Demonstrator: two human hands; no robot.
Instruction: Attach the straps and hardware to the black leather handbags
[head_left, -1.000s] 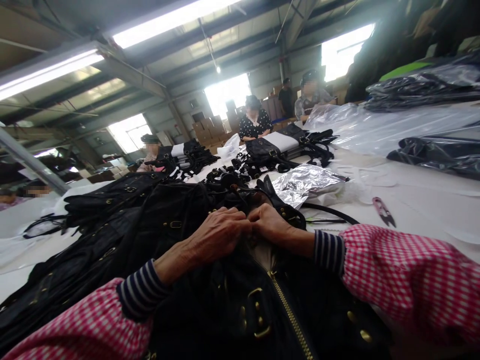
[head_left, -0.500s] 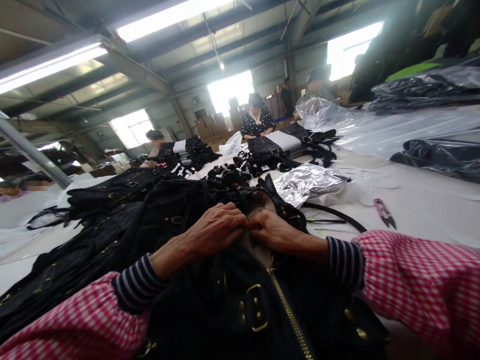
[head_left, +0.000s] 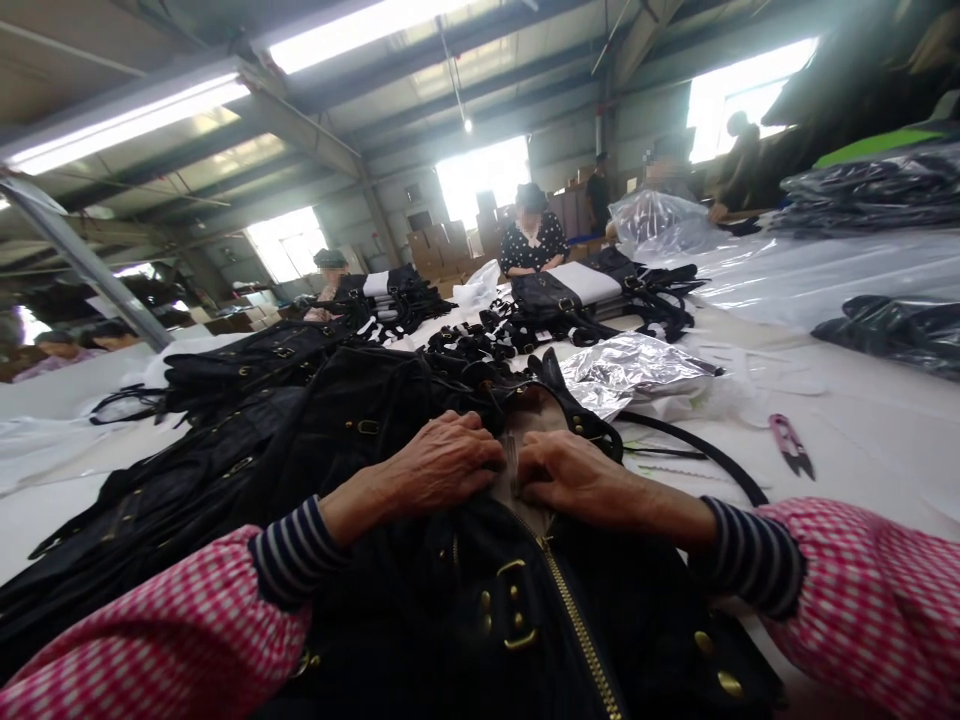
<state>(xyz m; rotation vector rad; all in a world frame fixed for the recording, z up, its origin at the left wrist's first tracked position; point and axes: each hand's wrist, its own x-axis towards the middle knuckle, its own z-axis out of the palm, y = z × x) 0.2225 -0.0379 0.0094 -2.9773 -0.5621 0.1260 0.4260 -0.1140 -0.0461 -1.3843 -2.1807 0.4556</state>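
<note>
A black bag (head_left: 420, 590) with brass buckles and studs lies in front of me. Its brass zipper (head_left: 574, 610) is undone at the far end, where the beige lining (head_left: 534, 518) shows. My left hand (head_left: 442, 462) is closed on the left edge of that opening, fingertips curled inward. Across a small gap, my right hand (head_left: 574, 475) has its fingers pinched at the lining on the right side. A thin strip inside, between the hands, is too unclear to name. Both sets of fingertips are partly hidden.
Black bags (head_left: 202, 450) are heaped at my left. Crinkled clear plastic (head_left: 630, 370) lies beyond the opening, and thread snips (head_left: 790, 445) rest on the white table (head_left: 855, 430) at right. Stacked bags (head_left: 577, 285) stand farther back, near a person in a dotted top (head_left: 551, 240).
My hands have drawn slightly apart, the right one moving right, so more lining shows between them. The view has shifted a little, and a person now shows by the right window.
</note>
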